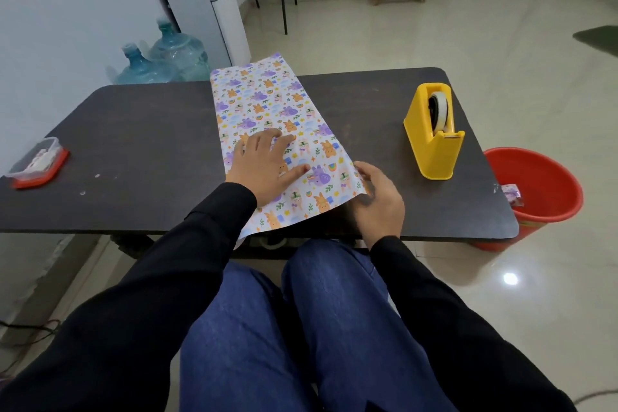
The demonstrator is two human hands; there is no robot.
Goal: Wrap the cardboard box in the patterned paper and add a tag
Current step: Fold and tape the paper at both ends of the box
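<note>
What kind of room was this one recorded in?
Probably a plain office or utility room: a water dispenser with spare jugs beside it, a tiled floor, and a dark table set up with paper and a tape dispenser.

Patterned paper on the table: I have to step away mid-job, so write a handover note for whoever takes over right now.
Left hand: open, pressing flat on the patterned paper.
Right hand: pinches the paper's near right edge, which is slightly lifted.
The paper lies spread across the middle of the table, its near end hanging over the front edge. The yellow tape dispenser stands to its right. The small clear container sits at far left, contents unclear. No cardboard box is in view.
Done: paper laid out.
Left: place the box, wrap, tape, add the tag.
</note>
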